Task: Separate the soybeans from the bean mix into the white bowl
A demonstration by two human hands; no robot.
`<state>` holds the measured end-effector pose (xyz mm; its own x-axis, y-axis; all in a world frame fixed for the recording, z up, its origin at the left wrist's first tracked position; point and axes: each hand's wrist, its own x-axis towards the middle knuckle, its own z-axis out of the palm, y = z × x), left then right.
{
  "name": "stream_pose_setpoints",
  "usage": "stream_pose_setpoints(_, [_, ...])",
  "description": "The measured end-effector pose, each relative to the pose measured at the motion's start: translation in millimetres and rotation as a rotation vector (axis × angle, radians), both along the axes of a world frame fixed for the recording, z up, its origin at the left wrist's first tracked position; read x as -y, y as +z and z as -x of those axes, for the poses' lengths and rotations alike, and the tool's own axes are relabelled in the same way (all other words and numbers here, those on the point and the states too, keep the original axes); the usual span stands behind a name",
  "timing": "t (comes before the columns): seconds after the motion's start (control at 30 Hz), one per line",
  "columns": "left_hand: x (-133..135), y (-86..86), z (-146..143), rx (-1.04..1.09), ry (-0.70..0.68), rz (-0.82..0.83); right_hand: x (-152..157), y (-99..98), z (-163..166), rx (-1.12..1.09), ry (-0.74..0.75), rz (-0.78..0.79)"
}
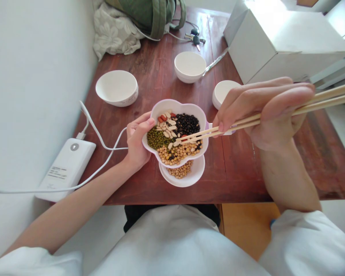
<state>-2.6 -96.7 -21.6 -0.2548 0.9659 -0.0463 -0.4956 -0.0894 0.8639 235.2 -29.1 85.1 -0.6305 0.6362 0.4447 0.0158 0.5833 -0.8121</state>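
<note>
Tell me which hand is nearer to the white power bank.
Left. The left hand holds the flower-shaped tray, to the right of the power bank; the right hand, gripping chopsticks, is farther right, beyond the tray.

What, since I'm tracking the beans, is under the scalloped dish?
Under the scalloped dish, part of a white plate holding tan beans shows; its far part, and anything there, is covered.
</note>
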Motion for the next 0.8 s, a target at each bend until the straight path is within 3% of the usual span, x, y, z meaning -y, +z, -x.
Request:
stream_pose_setpoints(0.37, [-0.2, -0.9, -0.6, 0.010, -0.004, -0.018, 10.1, 1.8, 2.8, -0.093, -0.076, -0.146])
stream_pose_setpoints(0.53, [-0.3, 0.2, 0.2, 0.009, 0.001, -0.003, 5.5, -2.0, 3.9, -0.240, -0.053, -0.297])
stream_pose_setpoints(0.8, [-0.5, -2.0, 0.3, 0.011, -0.001, -0.008, 9.4, 2.9, 0.1, -0.194, -0.042, -0.294])
